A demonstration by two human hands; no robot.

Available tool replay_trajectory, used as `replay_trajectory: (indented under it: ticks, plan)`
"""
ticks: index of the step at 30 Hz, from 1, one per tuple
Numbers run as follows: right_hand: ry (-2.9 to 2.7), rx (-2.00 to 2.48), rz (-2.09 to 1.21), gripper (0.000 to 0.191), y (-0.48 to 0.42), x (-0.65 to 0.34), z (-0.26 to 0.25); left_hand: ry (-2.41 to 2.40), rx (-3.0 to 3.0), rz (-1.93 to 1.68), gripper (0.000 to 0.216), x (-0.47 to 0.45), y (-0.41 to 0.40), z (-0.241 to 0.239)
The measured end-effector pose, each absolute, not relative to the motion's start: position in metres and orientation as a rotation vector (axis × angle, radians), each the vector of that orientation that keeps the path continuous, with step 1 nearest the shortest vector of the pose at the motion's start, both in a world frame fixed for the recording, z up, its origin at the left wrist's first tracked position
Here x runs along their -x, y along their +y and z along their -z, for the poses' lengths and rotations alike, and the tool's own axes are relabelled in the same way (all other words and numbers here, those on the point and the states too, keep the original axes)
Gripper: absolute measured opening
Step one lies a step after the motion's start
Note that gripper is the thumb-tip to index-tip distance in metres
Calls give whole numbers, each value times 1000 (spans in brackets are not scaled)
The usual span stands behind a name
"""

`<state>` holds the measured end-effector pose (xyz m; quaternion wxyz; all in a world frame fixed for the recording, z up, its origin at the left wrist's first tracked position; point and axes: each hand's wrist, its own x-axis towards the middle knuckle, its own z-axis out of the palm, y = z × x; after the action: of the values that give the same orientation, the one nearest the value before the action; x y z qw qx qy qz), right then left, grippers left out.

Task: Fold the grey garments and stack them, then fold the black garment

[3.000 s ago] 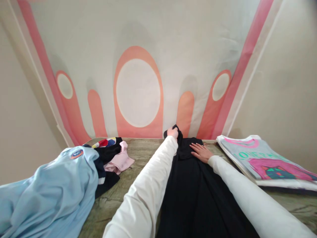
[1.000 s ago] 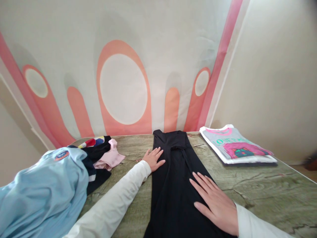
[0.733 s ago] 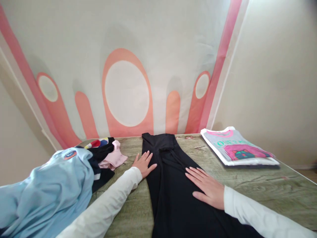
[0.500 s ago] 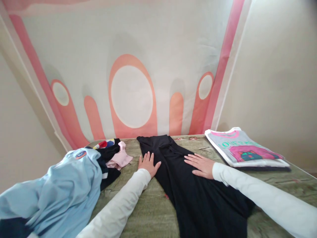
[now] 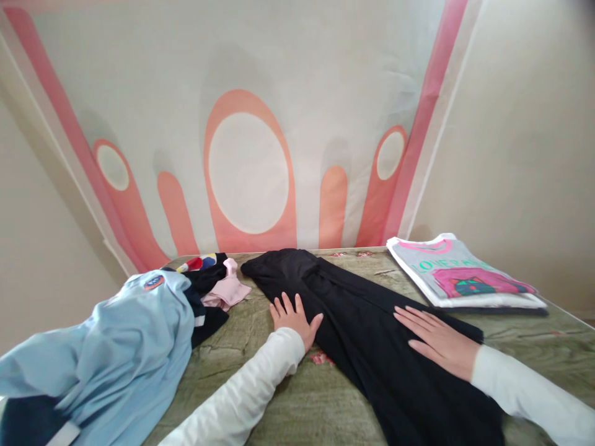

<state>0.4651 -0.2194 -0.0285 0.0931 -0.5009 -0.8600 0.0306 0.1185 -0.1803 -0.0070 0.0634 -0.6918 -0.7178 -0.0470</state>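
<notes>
A long black garment [image 5: 367, 334] lies across the middle of the table, its far end bunched near the back edge. A narrow strip of it, like a sleeve or leg, runs along its right side. My left hand [image 5: 295, 319] rests at its left edge, fingers spread, partly over the table. On the right part of the cloth my right hand [image 5: 437, 341] lies flat with fingers stretched out. Neither hand grips the fabric. The near end of the garment runs out of view at the bottom.
To the left, a light blue garment [image 5: 139, 334] lies heaped beside a small pink cloth [image 5: 229, 288] and dark clothes [image 5: 207, 328]. Folded shirts [image 5: 465, 272] are stacked at the back right of the wood-patterned table [image 5: 307, 402]. A patterned wall panel [image 5: 307, 74] stands behind.
My right hand has slid right and nearer over the black garment. My left hand has shifted slightly right and nearer. The garment's far end is more bunched and lies further left.
</notes>
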Motion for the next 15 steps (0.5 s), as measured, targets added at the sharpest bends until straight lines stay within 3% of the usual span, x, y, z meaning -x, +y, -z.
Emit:
replay_trajectory:
  ticks: [4,10,15]
  plan:
    - [-2537,1511,-118,54,-243,-497,24,-2097,2204,76,84,-125,-183,-1]
    - [-2256,1601,-127,47,-270,-490,4,-1923,2261,237,53,-77,-119,-16]
    - [-2334,1267,-580,36,-321,-448,43,-2159,1991,516,44,5,-52,-17]
